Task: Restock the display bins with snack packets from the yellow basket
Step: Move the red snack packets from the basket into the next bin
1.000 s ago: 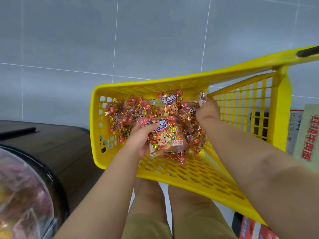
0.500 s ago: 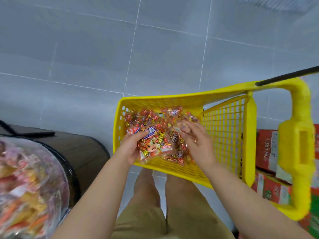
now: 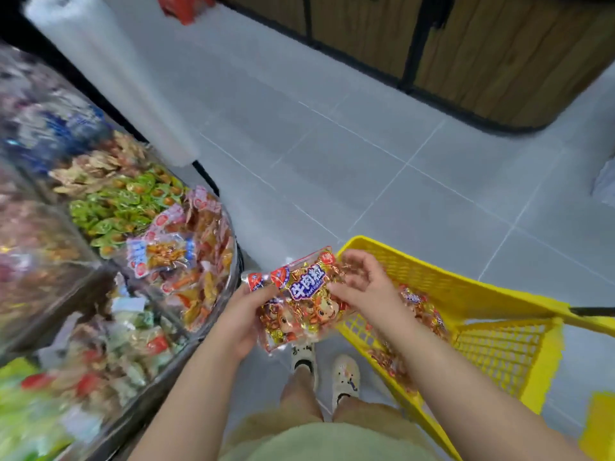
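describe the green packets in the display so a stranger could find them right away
Start at the curved clear-fronted display bins on the left. The green packets fill a section in the middle of it, just beyond the orange and red packets. They are the only bright leaf-green pile there.

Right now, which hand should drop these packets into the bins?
Left. The left hand already holds the packets and is beside the bins; the right hand sits over the basket, fingers loose.
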Motion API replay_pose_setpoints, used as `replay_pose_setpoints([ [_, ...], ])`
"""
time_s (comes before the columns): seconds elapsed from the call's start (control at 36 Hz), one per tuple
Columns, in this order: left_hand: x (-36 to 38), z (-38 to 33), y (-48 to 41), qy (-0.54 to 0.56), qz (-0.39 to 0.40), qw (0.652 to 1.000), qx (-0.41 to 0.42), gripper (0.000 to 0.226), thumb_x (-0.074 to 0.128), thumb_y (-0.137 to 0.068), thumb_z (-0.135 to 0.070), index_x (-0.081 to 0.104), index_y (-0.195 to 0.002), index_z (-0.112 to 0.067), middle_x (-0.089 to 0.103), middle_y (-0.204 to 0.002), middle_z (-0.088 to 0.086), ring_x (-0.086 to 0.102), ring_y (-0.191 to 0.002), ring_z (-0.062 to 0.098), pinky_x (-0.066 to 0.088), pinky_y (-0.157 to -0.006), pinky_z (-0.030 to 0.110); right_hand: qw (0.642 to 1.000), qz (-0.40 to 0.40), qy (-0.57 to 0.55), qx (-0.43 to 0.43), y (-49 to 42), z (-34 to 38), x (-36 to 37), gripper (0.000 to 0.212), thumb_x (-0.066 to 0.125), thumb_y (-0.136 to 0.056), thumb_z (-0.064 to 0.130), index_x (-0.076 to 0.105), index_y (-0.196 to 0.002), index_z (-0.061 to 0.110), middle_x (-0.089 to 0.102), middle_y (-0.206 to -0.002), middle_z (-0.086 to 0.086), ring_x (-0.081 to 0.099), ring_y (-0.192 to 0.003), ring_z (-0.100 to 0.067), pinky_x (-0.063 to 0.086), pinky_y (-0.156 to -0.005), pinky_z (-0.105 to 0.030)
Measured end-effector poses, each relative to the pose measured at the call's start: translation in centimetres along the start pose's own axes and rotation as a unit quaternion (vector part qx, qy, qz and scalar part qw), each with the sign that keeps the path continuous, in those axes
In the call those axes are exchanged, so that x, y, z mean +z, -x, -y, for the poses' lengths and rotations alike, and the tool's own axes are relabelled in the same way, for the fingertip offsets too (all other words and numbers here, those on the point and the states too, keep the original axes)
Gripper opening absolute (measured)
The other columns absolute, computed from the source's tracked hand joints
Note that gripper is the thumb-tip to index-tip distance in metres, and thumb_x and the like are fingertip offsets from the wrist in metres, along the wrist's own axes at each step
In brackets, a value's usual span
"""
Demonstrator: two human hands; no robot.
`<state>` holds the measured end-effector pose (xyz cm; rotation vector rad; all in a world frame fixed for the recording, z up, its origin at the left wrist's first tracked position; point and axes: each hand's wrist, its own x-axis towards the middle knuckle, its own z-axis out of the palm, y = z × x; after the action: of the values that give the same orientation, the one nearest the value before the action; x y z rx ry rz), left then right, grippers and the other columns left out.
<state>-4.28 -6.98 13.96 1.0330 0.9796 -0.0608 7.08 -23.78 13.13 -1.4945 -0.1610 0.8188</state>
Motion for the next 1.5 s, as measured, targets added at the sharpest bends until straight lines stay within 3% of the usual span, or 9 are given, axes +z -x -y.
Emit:
replay_pose_setpoints([
  [0.06, -2.3, 0.2, 1.9, 0.038, -0.030, 0.999, 0.011, 0.019, 0.059, -0.083, -0.002, 0.060, -0.102, -0.003, 0.074, -0.075, 0.008, 0.071, -0.065, 0.021, 0.056, -0.053, 0.029, 0.996, 0.066, -0.033, 0.056, -0.5, 0.0, 1.9, 0.069, 0.071, -0.074, -0.008, 0.041, -0.123, 0.031, 0.054, -0.115, 0.002, 0.064, -0.076, 0.004, 0.053, -0.065, -0.017],
  [0.19, -8.6, 1.1, 5.7, 0.116, -0.101, 0.988, 0.023, 0.029, 0.064, -0.078, -0.010, 0.059, -0.105, -0.003, 0.071, -0.083, 0.013, 0.066, -0.078, 0.029, 0.052, -0.082, 0.047, 0.971, 0.183, -0.008, 0.153, -0.6, -0.1, 8.4, 0.085, 0.079, -0.062, 0.012, 0.041, -0.135, 0.031, 0.057, -0.122, -0.022, 0.060, -0.110, -0.034, 0.042, -0.102, -0.050],
  [0.36, -17.4, 2.3, 8.9, 0.187, -0.182, 0.964, 0.055, 0.020, 0.061, -0.085, -0.005, 0.056, -0.104, -0.004, 0.071, -0.076, 0.010, 0.066, -0.075, 0.029, 0.052, -0.080, 0.045, 0.946, 0.267, 0.031, 0.182, -0.8, -1.0, 18.0, 0.032, 0.070, -0.078, 0.008, 0.060, -0.107, 0.018, 0.074, -0.081, 0.001, 0.070, -0.072, -0.012, 0.054, -0.057, -0.023],
  [0.58, -30.1, 1.8, 12.9, 0.229, -0.226, 0.944, 0.073, 0.074, 0.076, -0.056, -0.022, 0.054, -0.122, 0.004, 0.070, -0.101, 0.020, 0.068, -0.091, 0.034, 0.055, -0.082, 0.048, 0.924, 0.318, 0.067, 0.203, -0.8, -1.0, 31.5, 0.017, 0.066, -0.079, 0.004, 0.061, -0.093, 0.012, 0.072, -0.081, -0.002, 0.068, -0.068, -0.013, 0.057, -0.059, -0.030],
  [0.75, -40.6, 0.8, 13.4, 0.232, -0.271, 0.929, 0.100, 0.026, 0.070, -0.080, -0.008, 0.052, -0.098, -0.007, 0.072, -0.062, 0.001, 0.070, -0.055, 0.014, 0.052, -0.043, 0.026, 0.953, 0.266, 0.073, 0.126, -4.3, 1.7, 40.5, 0.027, 0.066, -0.078, -0.004, 0.051, -0.087, 0.017, 0.056, -0.064, -0.003, 0.056, -0.047, -0.012, 0.048, -0.042, -0.022],
  [0.94, -47.3, -2.1, 13.0, 0.231, -0.277, 0.926, 0.115, 0.016, 0.068, -0.083, -0.004, 0.055, -0.090, -0.009, 0.071, -0.060, 0.001, 0.068, -0.051, 0.013, 0.049, -0.039, 0.022, 0.963, 0.173, 0.200, -0.055, -11.4, 5.4, 49.3, 0.032, 0.069, -0.081, 0.007, 0.058, -0.110, 0.017, 0.065, -0.096, -0.003, 0.066, -0.077, -0.014, 0.053, -0.064, -0.029],
  [1.08, -49.1, -3.9, 12.2, 0.219, -0.255, 0.933, 0.128, 0.030, 0.069, -0.081, -0.008, 0.060, -0.109, -0.002, 0.075, -0.082, 0.010, 0.071, -0.075, 0.025, 0.057, -0.068, 0.039, 0.888, 0.196, 0.402, -0.101, -14.1, 5.1, 54.6, 0.015, 0.070, -0.080, 0.016, 0.057, -0.080, 0.023, 0.062, -0.077, 0.004, 0.057, -0.066, -0.010, 0.042, -0.053, -0.022],
  [1.25, -50.1, -4.8, 11.4, 0.226, -0.256, 0.931, 0.127, 0.040, 0.071, -0.079, -0.011, 0.059, -0.114, 0.002, 0.074, -0.092, 0.015, 0.071, -0.084, 0.030, 0.057, -0.075, 0.044, 0.786, 0.246, 0.564, -0.071, -16.7, 2.7, 57.4, 0.017, 0.059, -0.081, -0.001, 0.061, -0.091, 0.012, 0.062, -0.093, -0.006, 0.060, -0.075, -0.016, 0.055, -0.063, -0.030],
  [1.5, -50.6, -6.2, 10.0, 0.270, -0.267, 0.917, 0.123, 0.043, 0.073, -0.062, -0.015, 0.060, -0.101, -0.004, 0.075, -0.072, 0.004, 0.071, -0.060, 0.014, 0.050, -0.044, 0.018, 0.423, 0.278, 0.801, -0.319, -16.9, 1.3, 59.9, 0.045, 0.054, -0.079, -0.002, 0.050, -0.121, 0.013, 0.058, -0.111, -0.009, 0.054, -0.104, -0.029, 0.048, -0.078, -0.036],
])
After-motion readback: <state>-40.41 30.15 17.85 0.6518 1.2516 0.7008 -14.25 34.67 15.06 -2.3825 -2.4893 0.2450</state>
